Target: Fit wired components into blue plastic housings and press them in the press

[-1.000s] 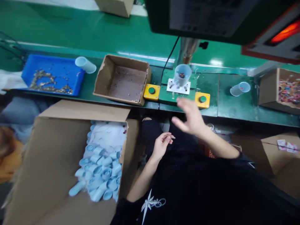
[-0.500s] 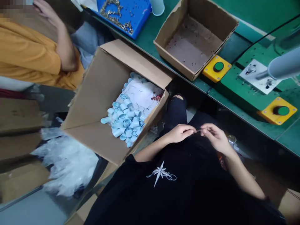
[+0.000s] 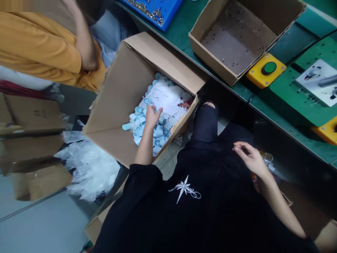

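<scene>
My left hand (image 3: 153,116) is inside the large cardboard box (image 3: 107,95), over a heap of light blue plastic caps (image 3: 158,142). Its thumb stands apart from the curled fingers; nothing can be made out in it. White sheet material (image 3: 165,96) lies in the box beside the caps, with small reddish pieces (image 3: 186,103) at its right end. Above my lap, my right hand (image 3: 247,153) has thumb and fingertips pinched together, and whatever they hold is too small to name.
On the green bench (image 3: 226,86) stand a shallow cardboard box (image 3: 210,66), a blue tray (image 3: 168,17) of metal parts and a yellow button box (image 3: 266,70). A person in an orange shirt (image 3: 47,49) sits at the left, above plastic bags (image 3: 92,168).
My left hand has left my right hand and moved left into the large box. My right hand stays over my lap. The view has shifted, so the bench lies further right and up.
</scene>
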{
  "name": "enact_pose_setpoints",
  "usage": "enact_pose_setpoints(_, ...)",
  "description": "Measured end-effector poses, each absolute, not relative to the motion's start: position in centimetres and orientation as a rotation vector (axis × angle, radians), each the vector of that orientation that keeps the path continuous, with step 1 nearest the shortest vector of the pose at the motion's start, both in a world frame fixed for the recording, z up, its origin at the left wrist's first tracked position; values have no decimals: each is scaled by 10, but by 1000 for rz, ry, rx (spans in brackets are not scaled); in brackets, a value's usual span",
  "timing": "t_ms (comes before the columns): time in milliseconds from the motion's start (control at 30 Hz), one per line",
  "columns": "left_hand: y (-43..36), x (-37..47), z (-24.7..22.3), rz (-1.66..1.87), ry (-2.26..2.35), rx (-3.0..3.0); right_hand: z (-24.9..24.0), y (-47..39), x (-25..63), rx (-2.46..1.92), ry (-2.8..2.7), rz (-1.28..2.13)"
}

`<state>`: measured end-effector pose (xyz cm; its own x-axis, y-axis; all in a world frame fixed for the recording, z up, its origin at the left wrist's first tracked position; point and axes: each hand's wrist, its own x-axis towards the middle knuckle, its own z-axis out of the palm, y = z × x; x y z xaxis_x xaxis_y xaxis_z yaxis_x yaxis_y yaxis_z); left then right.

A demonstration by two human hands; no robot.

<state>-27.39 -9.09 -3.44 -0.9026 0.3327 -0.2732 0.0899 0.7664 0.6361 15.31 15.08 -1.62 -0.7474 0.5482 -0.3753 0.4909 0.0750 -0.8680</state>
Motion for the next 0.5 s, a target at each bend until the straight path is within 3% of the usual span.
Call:
enact_pose_setpoints(267,-133,-275,-73,682,2701,292,-29,142,171,-1180,-2205,1779)
enact_pose_setpoints(400,-119,-267,-43,825,2799,432,-21,137,174,-1102,-2196,1644)
enact_pose_setpoints(500,-95,-216,-11,1077,2717,704,-8,130,161,-766,-2303,1434)
